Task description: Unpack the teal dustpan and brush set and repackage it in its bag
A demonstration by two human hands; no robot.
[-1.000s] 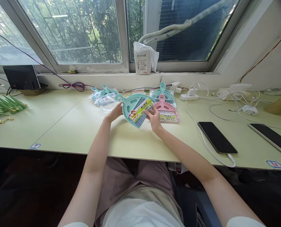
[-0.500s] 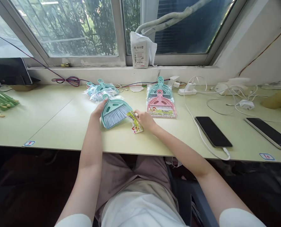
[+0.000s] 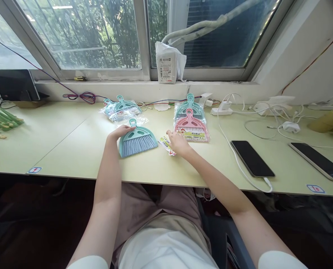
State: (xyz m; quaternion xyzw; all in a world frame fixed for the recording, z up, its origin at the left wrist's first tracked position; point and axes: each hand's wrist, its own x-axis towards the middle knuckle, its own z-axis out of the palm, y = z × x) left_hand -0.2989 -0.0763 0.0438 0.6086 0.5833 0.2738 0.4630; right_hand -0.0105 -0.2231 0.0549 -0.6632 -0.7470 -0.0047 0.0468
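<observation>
My left hand [image 3: 123, 132] is closed around the neck of a mint-green dustpan with a small brush [image 3: 139, 144], its grey bristles facing the front edge of the table. With my right hand [image 3: 179, 142] I grip a printed yellow-green cardboard label [image 3: 165, 145], partly hidden under my fingers and apart from the dustpan set. Just beyond that hand lies a pink dustpan and brush set [image 3: 190, 121] in clear plastic, overlapping a bagged green set [image 3: 190, 100]. Behind my left hand are more bagged green sets [image 3: 123, 106].
To the right, a phone [image 3: 252, 158] is plugged into a white cable, with another phone [image 3: 319, 160] beyond it. Chargers and a power strip [image 3: 221, 111] line the wall. Green stalks [image 3: 3, 118] lie at far left; a white packet [image 3: 166, 67] stands on the sill.
The label has come away from the dustpan set and moved right with my right hand. The dustpan set now lies lower and flatter on the table, still in my left hand.
</observation>
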